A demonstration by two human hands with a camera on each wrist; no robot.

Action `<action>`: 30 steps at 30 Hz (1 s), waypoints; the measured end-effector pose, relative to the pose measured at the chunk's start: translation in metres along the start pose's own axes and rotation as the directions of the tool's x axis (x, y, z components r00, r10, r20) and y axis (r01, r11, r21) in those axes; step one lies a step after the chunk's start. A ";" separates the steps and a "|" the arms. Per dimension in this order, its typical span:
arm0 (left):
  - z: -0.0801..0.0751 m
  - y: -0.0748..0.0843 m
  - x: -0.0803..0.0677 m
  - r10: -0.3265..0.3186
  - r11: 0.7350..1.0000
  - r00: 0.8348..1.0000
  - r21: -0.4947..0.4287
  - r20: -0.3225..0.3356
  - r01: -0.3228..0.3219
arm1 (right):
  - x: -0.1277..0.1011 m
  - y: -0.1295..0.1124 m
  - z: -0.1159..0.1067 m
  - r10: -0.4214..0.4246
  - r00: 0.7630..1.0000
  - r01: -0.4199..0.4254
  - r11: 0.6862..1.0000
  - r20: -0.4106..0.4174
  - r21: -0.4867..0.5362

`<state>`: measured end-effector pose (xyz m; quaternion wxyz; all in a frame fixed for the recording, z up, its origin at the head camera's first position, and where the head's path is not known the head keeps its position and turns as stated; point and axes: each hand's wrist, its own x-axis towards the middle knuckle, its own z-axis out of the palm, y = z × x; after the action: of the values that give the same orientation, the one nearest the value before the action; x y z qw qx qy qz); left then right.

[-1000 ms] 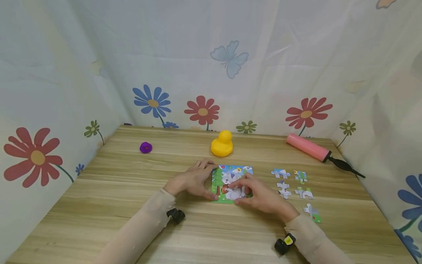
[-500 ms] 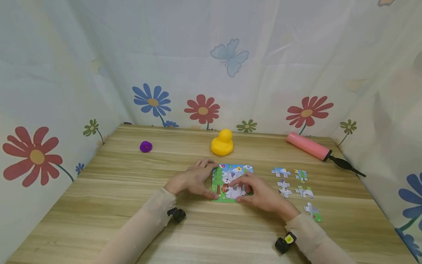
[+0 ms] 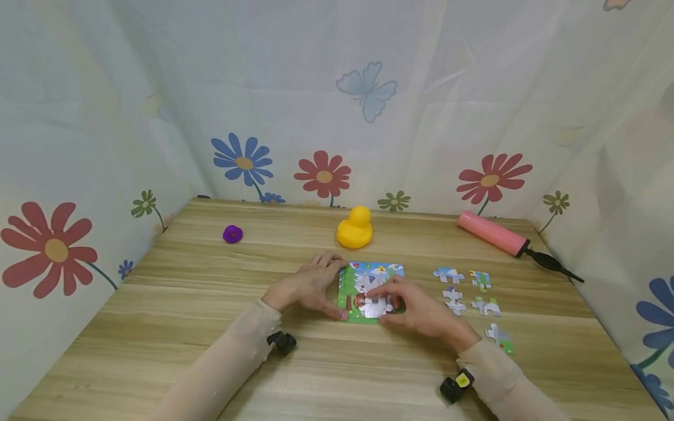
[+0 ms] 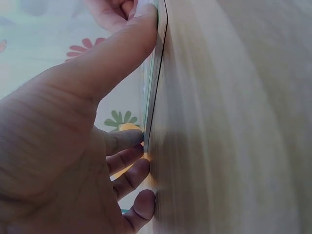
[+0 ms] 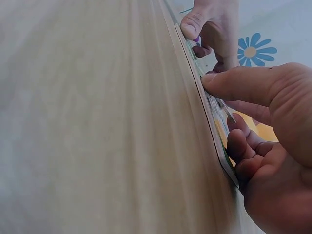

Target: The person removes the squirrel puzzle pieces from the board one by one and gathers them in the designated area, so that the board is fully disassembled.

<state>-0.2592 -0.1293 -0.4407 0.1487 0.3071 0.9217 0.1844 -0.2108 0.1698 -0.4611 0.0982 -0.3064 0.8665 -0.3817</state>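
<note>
The puzzle lay flat on the table, its printed face plain only from the head. The right hand pinched a piece between thumb and fingers over it; the right wrist view alone showed that piece tipped up, edge-on. The left hand was spread, thumb on the near left corner, fingertips at the far one. Only the head view caught five loose pieces to the right and, farther back, the pump.
</note>
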 end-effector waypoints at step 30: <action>-0.002 0.002 -0.001 -0.023 1.000 1.000 0.005 0.010 0.023 | -0.008 -0.007 -0.039 0.016 0.990 -0.013 1.000 -0.137 0.027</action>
<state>-0.2586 -0.1288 -0.4383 0.1545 0.2979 0.9249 0.1788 -0.2172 0.1941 -0.4294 0.0452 -0.2718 0.8684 -0.4123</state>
